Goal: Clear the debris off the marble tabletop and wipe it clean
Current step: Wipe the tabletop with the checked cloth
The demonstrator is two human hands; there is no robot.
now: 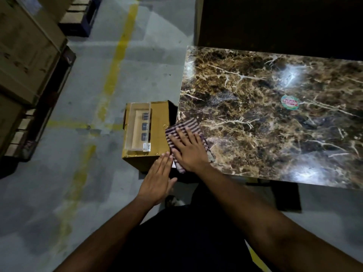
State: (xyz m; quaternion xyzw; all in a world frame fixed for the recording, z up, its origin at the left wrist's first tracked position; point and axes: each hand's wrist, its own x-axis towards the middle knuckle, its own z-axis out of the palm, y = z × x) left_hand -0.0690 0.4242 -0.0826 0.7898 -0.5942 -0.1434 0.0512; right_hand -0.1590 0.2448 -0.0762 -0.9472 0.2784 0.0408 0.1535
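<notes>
A brown marble tabletop (275, 122) with pale veins fills the right half of the head view. A folded striped cloth (182, 126) lies on its near left corner. My right hand (188, 148) presses flat on the cloth with straight, spread fingers. My left hand (159, 177) is held flat with fingers together just off the table's left edge, below the corner, beside the cloth. A round red and green sticker (289, 102) sits on the marble toward the right.
A cardboard box (157, 124) stands on the floor against the table's left side, with a clear plastic tray (139, 128) on it. Wooden crates on pallets (25, 61) line the far left. Yellow lines (115, 71) mark the grey floor.
</notes>
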